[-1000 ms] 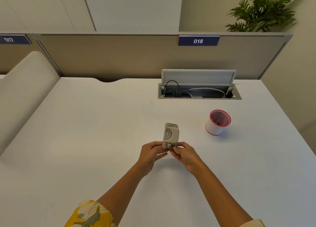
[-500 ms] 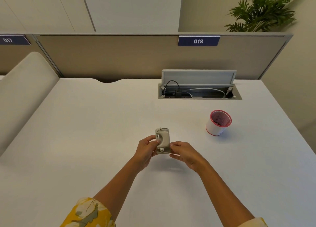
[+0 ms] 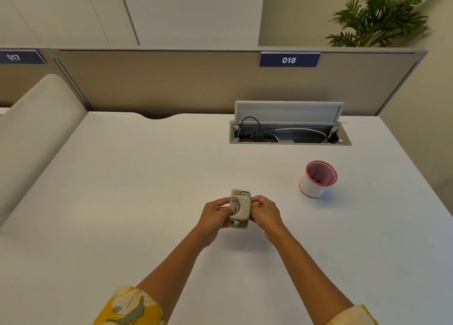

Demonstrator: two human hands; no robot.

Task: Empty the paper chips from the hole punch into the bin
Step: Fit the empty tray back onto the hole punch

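A small beige hole punch (image 3: pixel 240 208) is held just above the white desk (image 3: pixel 122 190), its long axis pointing away from me. My left hand (image 3: pixel 213 214) grips its left side and my right hand (image 3: pixel 266 213) grips its right side. A small white bin with a red rim (image 3: pixel 316 180) stands on the desk to the right and a little farther away, about a hand's width from my right hand. Some dark bits lie inside the bin. No paper chips are visible on the desk.
An open cable hatch (image 3: pixel 289 133) with wires sits at the back of the desk, behind the bin. A beige partition (image 3: pixel 171 84) with a sign 018 closes off the far edge. A padded divider (image 3: pixel 31 128) stands at the left.
Both hands drew the hole punch nearer to me and shifted their grip from its near end to its two sides. The bin has not moved.
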